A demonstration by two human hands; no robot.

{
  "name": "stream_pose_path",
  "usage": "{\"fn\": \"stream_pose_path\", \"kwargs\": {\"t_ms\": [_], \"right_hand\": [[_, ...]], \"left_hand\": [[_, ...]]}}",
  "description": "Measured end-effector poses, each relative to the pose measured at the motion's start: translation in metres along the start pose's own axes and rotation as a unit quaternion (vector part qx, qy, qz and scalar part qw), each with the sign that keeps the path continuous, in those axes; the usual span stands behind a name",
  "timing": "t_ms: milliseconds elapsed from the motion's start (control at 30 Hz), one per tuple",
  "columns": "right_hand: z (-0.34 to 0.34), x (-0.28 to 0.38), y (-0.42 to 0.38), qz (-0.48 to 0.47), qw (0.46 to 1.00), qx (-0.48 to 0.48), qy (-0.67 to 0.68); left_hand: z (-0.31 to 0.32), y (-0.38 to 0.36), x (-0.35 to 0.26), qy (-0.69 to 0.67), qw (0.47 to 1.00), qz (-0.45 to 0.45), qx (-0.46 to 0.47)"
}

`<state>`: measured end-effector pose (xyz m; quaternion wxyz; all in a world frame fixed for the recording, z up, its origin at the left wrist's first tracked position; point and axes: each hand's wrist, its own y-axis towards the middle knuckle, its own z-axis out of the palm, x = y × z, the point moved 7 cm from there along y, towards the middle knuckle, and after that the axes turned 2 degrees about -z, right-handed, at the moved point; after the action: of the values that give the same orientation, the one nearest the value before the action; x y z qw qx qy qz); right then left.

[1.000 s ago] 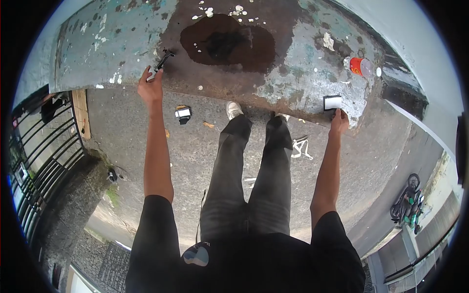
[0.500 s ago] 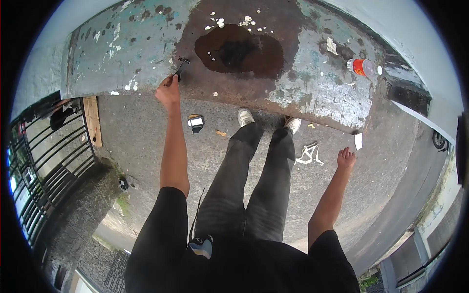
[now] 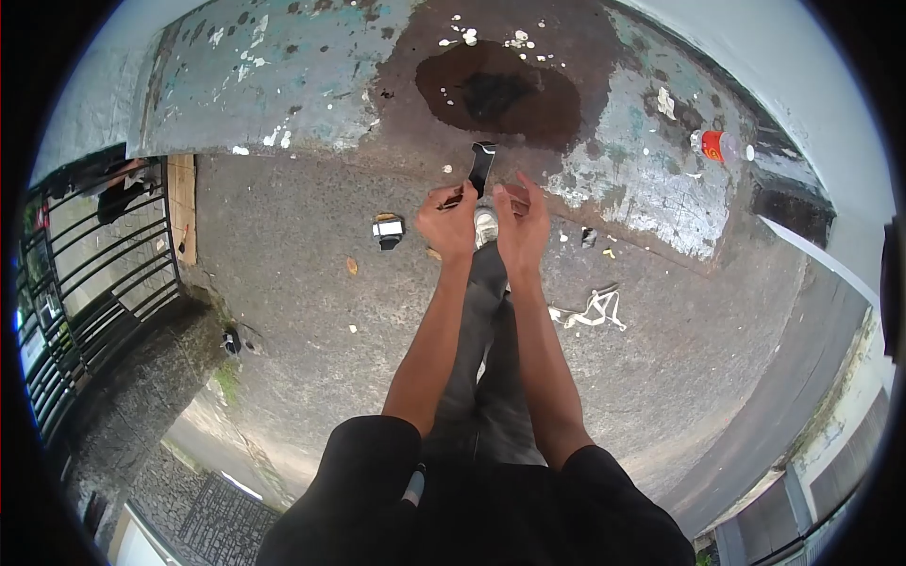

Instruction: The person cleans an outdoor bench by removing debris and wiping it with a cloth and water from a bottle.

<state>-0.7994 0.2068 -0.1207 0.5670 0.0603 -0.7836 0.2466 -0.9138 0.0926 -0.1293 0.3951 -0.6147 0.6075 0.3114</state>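
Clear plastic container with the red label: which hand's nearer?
Right. The right hand is below and left of the container in the picture, well apart; the left hand is farther left.

Two hands — one black strip, one red-labelled jar.

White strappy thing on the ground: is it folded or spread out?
Spread out: the white strappy thing lies in loose, open loops.

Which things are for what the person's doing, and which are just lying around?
Seem part of the job:
black strip, in the left hand
right hand, close beside it

Seem just lying about:
container with red label
white straps
brown leaf

Can't tell: black-and-white item.
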Motion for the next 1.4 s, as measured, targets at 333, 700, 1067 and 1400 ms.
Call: {"fn": "stream_pose_path", "kwargs": {"t_ms": [333,700,1067,1400], "right_hand": [[-0.016,0.017,-0.002,-0.056,0.992,-0.02,-0.107],[-0.026,0.035,0.102,-0.201,0.932,-0.086,-0.287],[-0.05,-0.01,0.206,-0.198,0.889,-0.115,-0.397],[0.04,-0.003,0.172,-0.127,0.926,-0.078,-0.347]], "left_hand": [[-0.01,-0.032,-0.026,-0.085,0.993,0.067,0.046],[-0.035,0.073,-0.011,0.03,0.998,0.043,-0.042],[-0.045,0.219,0.079,0.189,0.956,-0.032,-0.221],[-0.042,0.218,0.079,0.253,0.934,-0.014,-0.25]]}}
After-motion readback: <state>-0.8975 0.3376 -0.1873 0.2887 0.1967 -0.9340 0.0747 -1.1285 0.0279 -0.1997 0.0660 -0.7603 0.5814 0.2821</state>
